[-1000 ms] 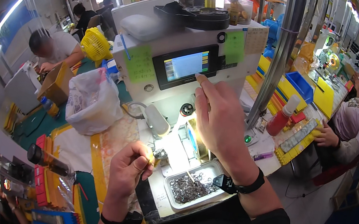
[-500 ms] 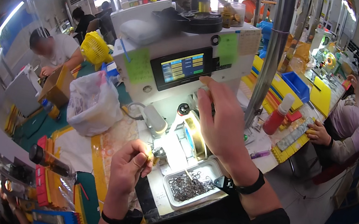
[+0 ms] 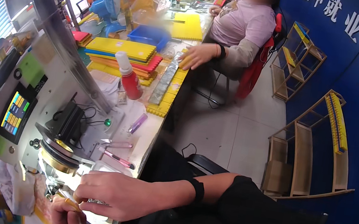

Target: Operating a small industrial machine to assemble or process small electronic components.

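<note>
At the lower left, my left hand [image 3: 65, 216] is closed, its thumb and fingers pinched together, with yellow showing at the fingertips. My right hand [image 3: 112, 195] reaches in from the right just above it, fingers curled and almost touching the left fingertips. Whatever the fingers hold is too small or hidden to name. Behind the hands stands a white machine [image 3: 54, 85] with a lit touchscreen [image 3: 15, 115]. A gold-rimmed wheel [image 3: 58, 162] sits at its front under a bright lamp. The white tray [image 3: 104, 166] is mostly covered by my right hand.
Pink-handled tools [image 3: 116, 158] and a purple tube [image 3: 138, 124] lie right of the machine. Beyond are a red bottle [image 3: 132, 86], stacked yellow boards [image 3: 121, 48] and a blue bin [image 3: 150, 37]. A co-worker's hand [image 3: 201, 55] rests at the bench edge. Wooden racks [image 3: 302, 159] stand right.
The view has swung right, so the machine now sits at the left. My right hand has come down from beside the touchscreen to my left hand.
</note>
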### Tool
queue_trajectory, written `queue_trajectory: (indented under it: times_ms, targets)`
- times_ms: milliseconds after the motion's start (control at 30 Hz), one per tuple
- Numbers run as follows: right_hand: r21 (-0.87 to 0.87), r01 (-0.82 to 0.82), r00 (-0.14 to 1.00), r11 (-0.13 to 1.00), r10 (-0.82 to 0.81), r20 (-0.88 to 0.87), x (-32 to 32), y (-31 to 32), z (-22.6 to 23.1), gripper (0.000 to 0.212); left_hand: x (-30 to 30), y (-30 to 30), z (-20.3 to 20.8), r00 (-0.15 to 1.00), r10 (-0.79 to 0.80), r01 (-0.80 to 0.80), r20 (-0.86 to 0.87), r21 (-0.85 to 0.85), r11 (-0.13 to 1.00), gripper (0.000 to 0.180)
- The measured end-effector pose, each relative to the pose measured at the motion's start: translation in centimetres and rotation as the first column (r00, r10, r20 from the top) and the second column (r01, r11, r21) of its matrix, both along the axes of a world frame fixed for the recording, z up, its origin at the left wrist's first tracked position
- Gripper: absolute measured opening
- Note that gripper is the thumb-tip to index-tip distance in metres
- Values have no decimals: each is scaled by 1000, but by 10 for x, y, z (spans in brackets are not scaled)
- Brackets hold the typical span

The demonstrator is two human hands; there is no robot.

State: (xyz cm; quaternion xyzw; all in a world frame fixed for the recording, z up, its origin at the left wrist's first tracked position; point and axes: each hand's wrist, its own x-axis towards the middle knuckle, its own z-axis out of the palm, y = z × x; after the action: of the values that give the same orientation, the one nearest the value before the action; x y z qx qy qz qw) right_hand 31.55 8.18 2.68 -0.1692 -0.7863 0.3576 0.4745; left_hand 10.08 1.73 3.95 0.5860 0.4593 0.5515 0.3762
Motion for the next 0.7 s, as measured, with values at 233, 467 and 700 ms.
queue_trajectory:
  times_ms: [233, 467, 700]
  targets:
    - [-36, 620, 783, 784, -615, 95, 102, 14, -6, 21, 24, -6, -13, 997, -60, 63, 43, -66, 996, 7]
    - [64, 947, 272, 316, -889, 369, 220, 52, -81, 28, 60, 5, -9, 993, -120, 121, 20, -117, 986, 8]
    - [341, 934, 106, 106, -994, 19, 219, 61, -61, 44, 62, 13, -8, 986, -149, 162, 74, -204, 966, 6]
